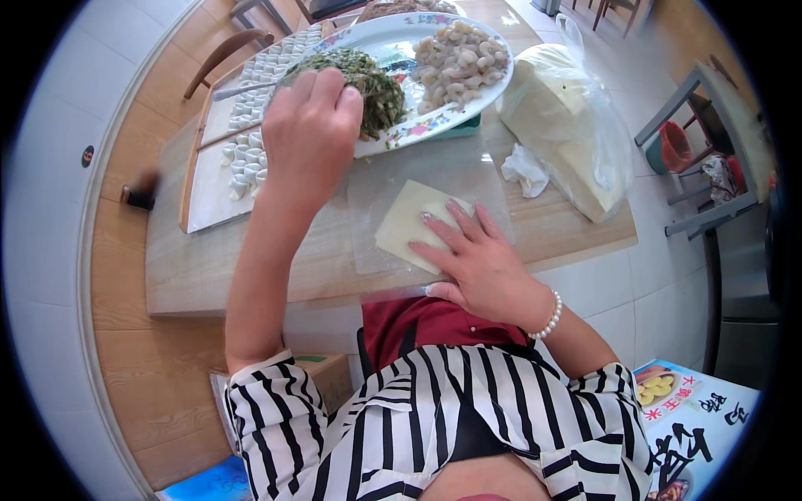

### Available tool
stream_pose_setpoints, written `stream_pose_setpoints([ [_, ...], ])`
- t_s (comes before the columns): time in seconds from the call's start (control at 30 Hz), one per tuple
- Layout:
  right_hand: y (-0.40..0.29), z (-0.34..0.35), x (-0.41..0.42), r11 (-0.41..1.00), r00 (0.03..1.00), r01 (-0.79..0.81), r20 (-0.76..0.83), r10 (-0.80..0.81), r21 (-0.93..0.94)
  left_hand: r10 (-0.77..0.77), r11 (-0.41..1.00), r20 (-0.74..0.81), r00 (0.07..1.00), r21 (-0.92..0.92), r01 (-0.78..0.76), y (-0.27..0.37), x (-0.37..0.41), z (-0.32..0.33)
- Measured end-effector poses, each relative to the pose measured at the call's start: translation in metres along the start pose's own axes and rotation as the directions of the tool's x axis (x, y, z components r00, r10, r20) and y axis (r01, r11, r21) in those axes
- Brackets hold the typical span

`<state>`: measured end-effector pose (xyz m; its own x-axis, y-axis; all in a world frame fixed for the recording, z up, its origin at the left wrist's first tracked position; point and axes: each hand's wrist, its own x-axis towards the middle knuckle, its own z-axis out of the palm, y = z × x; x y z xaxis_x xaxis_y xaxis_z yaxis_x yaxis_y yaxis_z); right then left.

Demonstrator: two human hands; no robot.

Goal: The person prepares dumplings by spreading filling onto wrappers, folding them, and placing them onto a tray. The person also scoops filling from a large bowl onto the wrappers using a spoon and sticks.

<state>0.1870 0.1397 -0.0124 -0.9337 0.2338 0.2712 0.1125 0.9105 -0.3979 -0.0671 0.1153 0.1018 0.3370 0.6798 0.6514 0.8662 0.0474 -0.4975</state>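
Observation:
My left hand point(313, 119) is curled into a fist over a mound of chopped green filling point(382, 103) on an oval floral plate point(426, 133). A thin stick point(229, 134) juts out from the fist's left side; its other end is hidden by the hand. Above it, a metal handle point(241, 91) points left from the plate's edge. Peeled shrimp point(462, 62) are heaped on the plate's right side. My right hand point(485, 263), with a pearl bracelet at the wrist, rests fingers spread on square dough wrappers point(401, 219), lying on a clear sheet point(363, 250).
A tray point(210, 200) of folded dumplings point(241, 169) stands at the table's left. To the right are a plastic bag point(583, 138) of pale dough sheets and a crumpled tissue point(525, 170). The wooden table's near edge point(188, 312) runs before me.

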Motion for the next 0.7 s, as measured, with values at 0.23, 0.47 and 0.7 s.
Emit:
stream_pose_setpoints([
  [0.23, 0.003, -0.002, -0.008, 1.000, 0.998, 0.007, -0.068, -0.008, -0.015, -0.178, 0.967, 0.067, 0.982, -0.173, 0.188, 0.016, -0.018, -0.012],
  [0.47, 0.001, -0.003, -0.006, 0.999, 0.999, 0.011, -0.044, -0.013, -0.035, -0.025, 1.000, 0.079, 0.997, -0.016, 0.027, -0.004, 0.006, -0.015],
  [0.7, 0.002, -0.003, -0.007, 0.999, 0.999, -0.005, -0.039, 0.004, -0.040, -0.100, 0.986, 0.295, 0.950, -0.099, 0.134, 0.002, -0.008, -0.028],
])
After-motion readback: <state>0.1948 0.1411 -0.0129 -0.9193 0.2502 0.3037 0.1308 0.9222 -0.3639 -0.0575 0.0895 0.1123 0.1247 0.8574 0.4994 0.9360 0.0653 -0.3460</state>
